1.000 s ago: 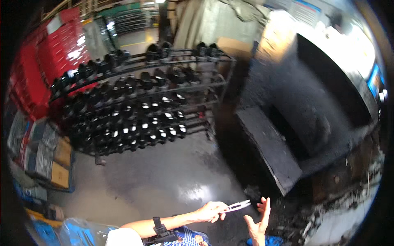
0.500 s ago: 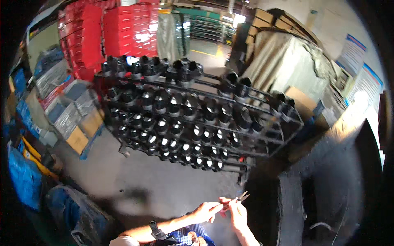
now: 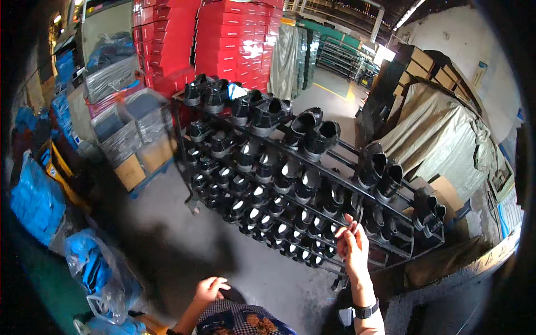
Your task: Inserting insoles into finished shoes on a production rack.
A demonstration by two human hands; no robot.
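While facing a dark metal rack, holds the right hand up and forward, right in front of the rows of black shoes. Has thumb and fingers bunched close together up there; cannot tell whether gripping anything slim at the fingertips, nor whether touching a shoe. Wears a dark watch on that wrist. Holds the left hand down low, well apart from the right, just beside the checked apron, with fingers loosely bent and slightly apart. Look along those tiers: see glossy pairs packed side by side, white patches showing on the lower rows. Look beyond, and spot red boxes stacked high behind, brown cartons over at the left, blue plastic bags farther left, and a draped greyish cover off to the right.
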